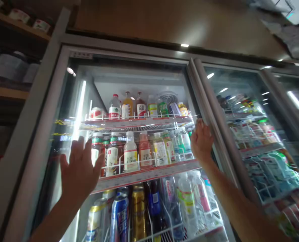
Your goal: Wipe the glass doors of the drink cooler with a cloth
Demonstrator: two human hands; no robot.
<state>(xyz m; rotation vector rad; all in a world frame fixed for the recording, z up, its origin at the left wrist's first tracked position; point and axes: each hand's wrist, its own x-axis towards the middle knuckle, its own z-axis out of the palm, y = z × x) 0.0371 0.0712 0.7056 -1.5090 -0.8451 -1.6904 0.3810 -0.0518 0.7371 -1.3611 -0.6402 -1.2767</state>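
Glass door (pixel 129 55) stands upright, long axis vertical; left hand (pixel 80 164) spread, empty; right hand (pixel 202 139), grip unclear.

Fridge shelves (pixel 149 175) (wire-railed) bear upright bottles (pixel 130 154) and cans (pixel 119 216).

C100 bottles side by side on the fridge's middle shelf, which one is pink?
The pink C100 bottle is the right-hand one in view; the white C100 bottle, its left neighbour, looks whitish, cap included.

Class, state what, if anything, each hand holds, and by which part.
The left hand holds nothing; whether the right hand grips the door frame cannot be told.
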